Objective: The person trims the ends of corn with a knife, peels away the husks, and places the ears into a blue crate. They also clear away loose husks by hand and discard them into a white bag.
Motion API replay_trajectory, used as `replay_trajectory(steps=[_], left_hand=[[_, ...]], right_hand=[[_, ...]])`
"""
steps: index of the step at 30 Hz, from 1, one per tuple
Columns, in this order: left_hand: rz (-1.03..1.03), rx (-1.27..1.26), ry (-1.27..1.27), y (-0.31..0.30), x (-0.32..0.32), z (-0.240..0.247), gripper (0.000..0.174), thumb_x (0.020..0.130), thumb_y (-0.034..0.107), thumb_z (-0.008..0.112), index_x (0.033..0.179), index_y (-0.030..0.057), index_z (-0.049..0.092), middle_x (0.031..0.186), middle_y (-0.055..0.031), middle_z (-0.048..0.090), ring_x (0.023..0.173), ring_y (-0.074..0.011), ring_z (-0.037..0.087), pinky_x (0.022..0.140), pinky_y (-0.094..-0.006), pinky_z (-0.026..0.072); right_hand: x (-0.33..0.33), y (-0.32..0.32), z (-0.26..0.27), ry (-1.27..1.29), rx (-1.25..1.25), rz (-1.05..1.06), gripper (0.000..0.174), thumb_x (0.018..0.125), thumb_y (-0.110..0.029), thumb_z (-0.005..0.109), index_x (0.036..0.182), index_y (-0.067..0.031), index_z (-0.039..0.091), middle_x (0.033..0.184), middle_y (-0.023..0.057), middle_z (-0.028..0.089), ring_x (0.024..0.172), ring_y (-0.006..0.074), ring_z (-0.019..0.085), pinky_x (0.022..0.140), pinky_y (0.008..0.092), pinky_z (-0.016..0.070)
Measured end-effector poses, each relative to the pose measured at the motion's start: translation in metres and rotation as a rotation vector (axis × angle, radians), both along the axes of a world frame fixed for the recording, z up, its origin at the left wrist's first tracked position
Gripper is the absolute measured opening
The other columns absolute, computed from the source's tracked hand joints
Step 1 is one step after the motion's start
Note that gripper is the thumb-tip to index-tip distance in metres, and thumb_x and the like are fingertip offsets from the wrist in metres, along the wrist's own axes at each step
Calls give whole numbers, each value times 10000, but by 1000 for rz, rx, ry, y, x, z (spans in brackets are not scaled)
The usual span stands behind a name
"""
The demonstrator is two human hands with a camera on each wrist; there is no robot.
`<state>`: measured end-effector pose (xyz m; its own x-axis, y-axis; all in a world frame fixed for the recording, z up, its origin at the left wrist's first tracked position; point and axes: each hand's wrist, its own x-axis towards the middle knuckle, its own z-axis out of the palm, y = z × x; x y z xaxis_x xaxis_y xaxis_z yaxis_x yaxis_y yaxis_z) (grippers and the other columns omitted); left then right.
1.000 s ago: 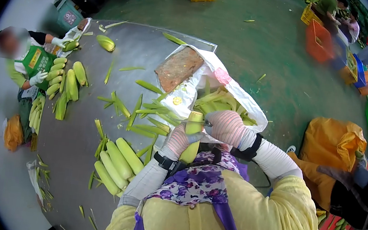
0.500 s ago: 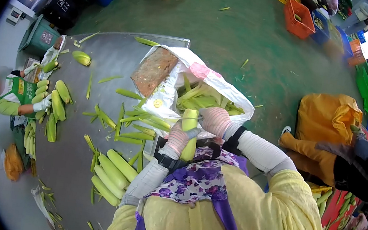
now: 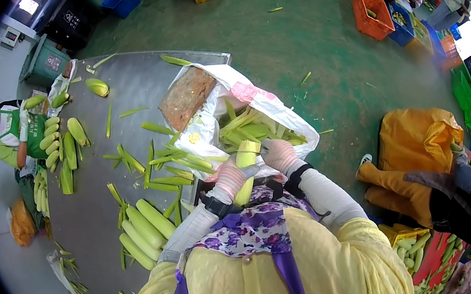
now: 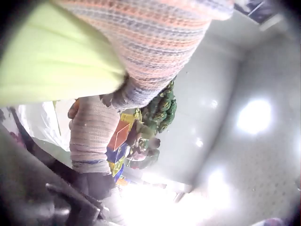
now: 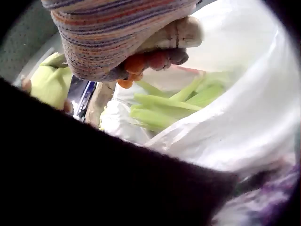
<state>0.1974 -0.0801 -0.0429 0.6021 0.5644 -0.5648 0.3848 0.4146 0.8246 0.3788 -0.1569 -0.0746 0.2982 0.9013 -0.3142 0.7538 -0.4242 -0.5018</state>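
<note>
My left hand [image 3: 230, 179], in a striped knit glove, holds an ear of corn [image 3: 245, 175] upright in front of the apron. The ear is wrapped in pale green husk, and a crosswise line marks it just below its top end. In the left wrist view the husk [image 4: 51, 56] fills the upper left. My gloved right hand [image 3: 278, 154] is at the ear's top right. Its fingers are curled round a knife's pale handle [image 5: 181, 34] in the right wrist view; the blade does not show clearly now. Several trimmed ears [image 3: 144, 230] lie left of my left forearm.
A white bag [image 3: 303, 129] of husk pieces [image 3: 244, 127] hangs open at the metal table's [image 3: 84, 210] edge, with a brick [image 3: 187, 99] on it. Loose husk strips [image 3: 177, 160] litter the tabletop. Another person [image 3: 11, 129] handles corn at the far left.
The knife blade that lay across the ear's top is no longer plain to see. The left hand keeps its grip. Across the table, the other person has raised an ear. The head view has shifted.
</note>
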Motion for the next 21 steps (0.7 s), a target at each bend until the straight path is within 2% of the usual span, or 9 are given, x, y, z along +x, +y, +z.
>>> replay_trajectory(steps=[1, 5, 8, 12, 14, 15, 18, 19, 21], left_hand=[[-6, -22, 26, -1, 2, 9, 518, 748, 191, 877, 1148, -24, 628, 1007, -111, 711, 824, -206, 666, 753, -305, 536], [-16, 149, 69, -2, 2, 17, 530, 774, 214, 858, 1160, -51, 609, 999, -138, 710, 852, -203, 673, 752, -307, 537], [-90, 288, 53, 7, -3, 2, 579, 758, 285, 861, 1152, -58, 611, 1007, -158, 713, 870, -228, 682, 767, -333, 547], [-36, 279, 46, 16, -9, -29, 638, 751, 351, 854, 1163, -63, 597, 1018, -181, 715, 888, -276, 689, 820, -361, 545], [-84, 334, 103, 9, -3, -40, 580, 759, 270, 852, 1179, -38, 596, 1052, -138, 712, 912, -220, 681, 820, -338, 546], [-109, 360, 133, 6, 3, -29, 557, 763, 230, 851, 1187, -25, 595, 1068, -117, 711, 924, -192, 676, 819, -327, 547], [-155, 328, 172, 11, 4, 10, 666, 746, 236, 862, 1271, -31, 551, 1101, -122, 703, 952, -203, 672, 857, -334, 542], [-170, 320, 186, 13, 5, 14, 693, 741, 236, 864, 1291, -33, 539, 1116, -124, 699, 967, -206, 668, 866, -336, 540], [-225, 217, 53, 24, -6, 6, 731, 726, 227, 870, 1317, -25, 522, 1134, -118, 684, 994, -211, 653, 883, -340, 534]], right_hand=[[1, -1, 0, -5, -9, -2, 271, 859, -265, 609, 958, -37, 717, 854, 217, 709, 829, 399, 693, 738, 473, 544], [-1, 1, 16, -17, -32, 3, 273, 882, -266, 586, 949, -39, 721, 846, 213, 709, 817, 395, 694, 732, 473, 542], [-5, 2, 36, -13, -68, 48, 281, 894, -271, 574, 931, -36, 722, 824, 212, 706, 795, 394, 695, 713, 475, 543], [-4, 10, 68, -49, -123, 94, 279, 889, -259, 575, 893, -24, 726, 797, 218, 704, 772, 394, 700, 688, 481, 547], [-8, 19, 86, -76, -128, 116, 266, 876, -239, 581, 889, -20, 731, 797, 219, 707, 776, 392, 705, 684, 481, 550], [-12, 25, 97, -91, -134, 138, 258, 869, -227, 583, 888, -19, 734, 797, 218, 709, 777, 391, 707, 681, 481, 552], [-14, 28, 107, -86, -151, 169, 239, 848, -192, 584, 886, -15, 739, 795, 219, 712, 776, 389, 713, 671, 478, 556], [-12, 28, 108, -77, -159, 177, 233, 841, -181, 583, 884, -13, 740, 793, 220, 712, 776, 388, 714, 668, 477, 558], [-9, 28, 91, -64, -157, 138, 223, 837, -174, 587, 879, -16, 739, 790, 220, 712, 774, 390, 714, 666, 472, 559]])
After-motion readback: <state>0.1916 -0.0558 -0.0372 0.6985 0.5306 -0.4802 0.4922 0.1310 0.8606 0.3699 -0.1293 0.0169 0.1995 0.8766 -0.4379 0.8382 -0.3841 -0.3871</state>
